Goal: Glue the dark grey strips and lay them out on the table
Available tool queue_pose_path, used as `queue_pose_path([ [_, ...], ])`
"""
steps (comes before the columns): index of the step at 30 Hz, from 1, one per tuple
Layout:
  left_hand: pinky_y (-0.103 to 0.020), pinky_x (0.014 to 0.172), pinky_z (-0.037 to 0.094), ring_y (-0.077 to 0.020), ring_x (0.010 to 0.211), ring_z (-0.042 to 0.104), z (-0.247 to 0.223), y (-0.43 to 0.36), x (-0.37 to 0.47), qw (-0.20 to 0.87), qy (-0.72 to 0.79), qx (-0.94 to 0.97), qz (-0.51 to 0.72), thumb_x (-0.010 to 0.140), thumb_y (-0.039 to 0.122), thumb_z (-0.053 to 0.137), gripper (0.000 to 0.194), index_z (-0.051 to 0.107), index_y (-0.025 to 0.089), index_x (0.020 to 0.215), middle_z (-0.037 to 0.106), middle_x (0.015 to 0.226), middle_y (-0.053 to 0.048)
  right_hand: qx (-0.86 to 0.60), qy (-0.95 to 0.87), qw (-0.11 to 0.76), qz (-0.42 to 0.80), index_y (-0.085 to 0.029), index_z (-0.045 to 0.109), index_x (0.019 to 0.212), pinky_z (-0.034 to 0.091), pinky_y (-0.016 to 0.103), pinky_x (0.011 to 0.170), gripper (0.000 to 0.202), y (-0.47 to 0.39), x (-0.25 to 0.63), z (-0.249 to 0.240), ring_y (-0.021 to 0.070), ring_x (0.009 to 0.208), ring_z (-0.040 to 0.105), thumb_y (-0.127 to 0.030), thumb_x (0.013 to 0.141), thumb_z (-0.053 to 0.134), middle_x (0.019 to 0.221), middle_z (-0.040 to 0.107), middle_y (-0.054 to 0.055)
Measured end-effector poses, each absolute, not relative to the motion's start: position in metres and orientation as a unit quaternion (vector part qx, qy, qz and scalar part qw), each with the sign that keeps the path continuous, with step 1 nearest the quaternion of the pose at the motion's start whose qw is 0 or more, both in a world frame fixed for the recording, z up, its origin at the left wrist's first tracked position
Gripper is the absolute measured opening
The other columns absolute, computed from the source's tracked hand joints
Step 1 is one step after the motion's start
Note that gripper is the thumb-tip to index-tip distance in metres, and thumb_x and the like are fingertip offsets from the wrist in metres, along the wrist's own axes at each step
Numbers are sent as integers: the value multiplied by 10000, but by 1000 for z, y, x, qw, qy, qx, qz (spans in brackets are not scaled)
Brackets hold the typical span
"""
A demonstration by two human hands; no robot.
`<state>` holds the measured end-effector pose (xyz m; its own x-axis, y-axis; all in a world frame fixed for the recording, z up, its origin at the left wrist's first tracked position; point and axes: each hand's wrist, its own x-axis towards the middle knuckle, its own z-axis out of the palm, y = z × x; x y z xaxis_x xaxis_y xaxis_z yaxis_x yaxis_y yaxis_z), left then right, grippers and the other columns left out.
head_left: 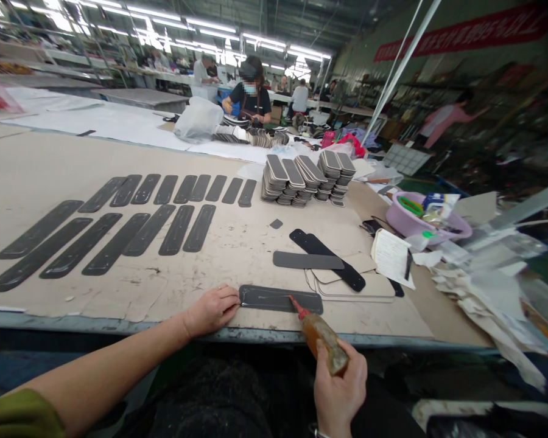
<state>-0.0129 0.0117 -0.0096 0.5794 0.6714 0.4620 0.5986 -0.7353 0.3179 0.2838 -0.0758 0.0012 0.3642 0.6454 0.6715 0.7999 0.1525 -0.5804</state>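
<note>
My right hand [340,383] is wrapped round a glue bottle [322,337] with amber contents and a red nozzle. The nozzle tip points down onto a dark grey rounded strip [265,298] near the table's front edge. Thin shiny glue lines run along the strip's face. At its left end, my left hand [214,309] has its fingers curled together, gripping the end. Behind the strip lies another grey strip [308,260] across a black strip [349,274], on top of pale rounded pieces [354,292].
Two rows of glue-lined strips [150,230] cover the table's left. Stacks of strips [301,176] stand at the back. To the right are a purple basin [395,216], a paper sheet [390,255] and scraps [475,304]. A masked co-worker [256,100] sits beyond the table.
</note>
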Motion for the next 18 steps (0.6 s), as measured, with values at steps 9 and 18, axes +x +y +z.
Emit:
queue_pose_path([
  [9, -256, 799, 539, -153, 853, 616, -7, 20, -19, 94, 344, 893, 273, 909, 161, 495, 200, 692, 156, 872, 659, 900, -71, -628, -574, 525, 25, -180, 557, 980, 456, 279, 696, 231, -80, 273, 0, 170, 768, 550, -360, 861, 642, 856, 557, 36],
  [18, -250, 756, 520, -150, 792, 591, -1, 23, -14, 96, 336, 912, 214, 930, 148, 430, 246, 651, 149, 820, 622, 860, -68, -702, -485, 515, -76, -162, 586, 994, 457, 325, 711, 364, -83, 310, -2, 210, 780, 560, -462, 811, 681, 887, 594, 74],
])
